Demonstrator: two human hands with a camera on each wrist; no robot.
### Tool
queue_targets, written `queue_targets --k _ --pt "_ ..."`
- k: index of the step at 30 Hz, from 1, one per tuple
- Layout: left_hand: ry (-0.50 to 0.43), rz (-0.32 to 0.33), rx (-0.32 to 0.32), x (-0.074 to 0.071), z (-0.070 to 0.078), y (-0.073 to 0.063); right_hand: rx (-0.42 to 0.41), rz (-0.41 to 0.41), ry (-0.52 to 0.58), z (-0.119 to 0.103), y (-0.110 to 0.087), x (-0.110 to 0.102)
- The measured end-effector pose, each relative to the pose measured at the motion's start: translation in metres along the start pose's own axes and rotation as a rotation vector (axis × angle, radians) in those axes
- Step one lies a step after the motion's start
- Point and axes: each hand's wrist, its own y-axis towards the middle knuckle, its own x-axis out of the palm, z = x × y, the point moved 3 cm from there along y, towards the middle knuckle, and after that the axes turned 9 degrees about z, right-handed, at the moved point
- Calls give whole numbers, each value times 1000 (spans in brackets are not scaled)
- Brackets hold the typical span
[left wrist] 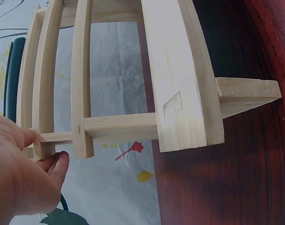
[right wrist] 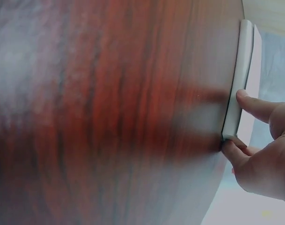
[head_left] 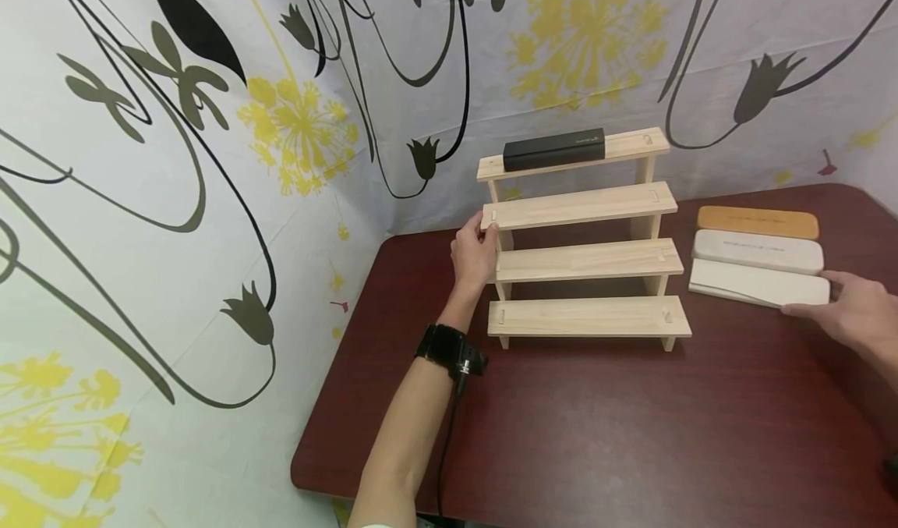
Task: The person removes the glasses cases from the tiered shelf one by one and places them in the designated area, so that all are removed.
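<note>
A four-tier wooden display stand [head_left: 589,263] rises in steps on the table. My left hand [head_left: 474,253] pinches the left end of its second-highest shelf, thumb and fingers on either side of the board [left wrist: 47,93]. Lengthwise on the top shelf lies a black oblong case [head_left: 554,150]. Over at the right, my right hand [head_left: 861,308] holds the right end of a cream glasses case [head_left: 758,282], the nearest of three lying in a row. In the right wrist view, thumb and fingers are at the edges of this case [right wrist: 239,79].
Behind the cream case lie a white case [head_left: 758,252] and a tan-orange case [head_left: 758,221]. The dark red table [head_left: 561,427] backs onto a flower-patterned cloth [head_left: 435,68]. A black cable [head_left: 447,450] hangs from the left wrist strap.
</note>
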Motion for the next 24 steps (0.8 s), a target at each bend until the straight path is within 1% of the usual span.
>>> queue_targets --k 4,7,9,11,13,16,19,21,24 --pt "-1 -5 -4 0 -2 0 -46 -3 12 0 1 2" --pt "0 -9 -3 1 -3 0 -56 -1 23 -1 1 5" --pt "2 -10 0 2 -3 0 -42 0 27 -2 2 8" --pt "7 -12 1 2 -4 1 -11 1 35 -3 2 9" --pt "14 -15 0 2 -4 1 8 18 57 -5 2 8" --pt "28 -24 -1 2 -3 2 44 69 106 -10 2 3" --pt "38 -37 3 0 -1 3 63 158 180 -18 1 -5" --pt "45 -52 4 -1 0 6 69 213 235 -26 1 -9" --pt "36 -90 -1 -2 0 10 50 301 311 -41 3 -13"
